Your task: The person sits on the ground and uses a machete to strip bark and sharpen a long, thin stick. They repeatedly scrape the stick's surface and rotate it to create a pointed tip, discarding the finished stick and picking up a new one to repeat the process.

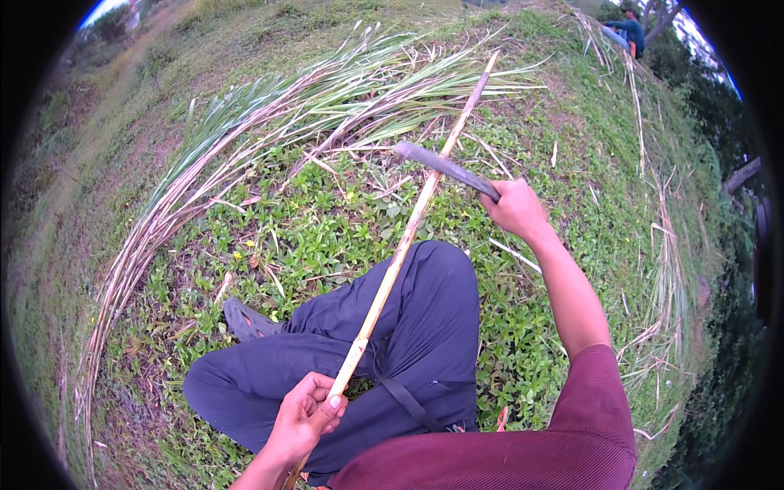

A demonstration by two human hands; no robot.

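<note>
A long, pale yellow cane stalk [392,271] slants from my lap up and away to the right, its far tip darker and brownish. My left hand [304,415] is closed round its near part, thumb on top. In my right hand [518,209] is a dark, slightly curved knife [454,171]; my fingers hide its handle. The blade lies across the upper part of the stalk, apparently touching it. Beneath the stalk are my crossed legs in dark trousers [433,314].
A large heap of cut stalks with long green leaves [245,122] curves along the left and far side. More dry stalks [665,261] lie to the right. Low leafy plants cover the ground. Another person [627,34] sits at the far right, near trees.
</note>
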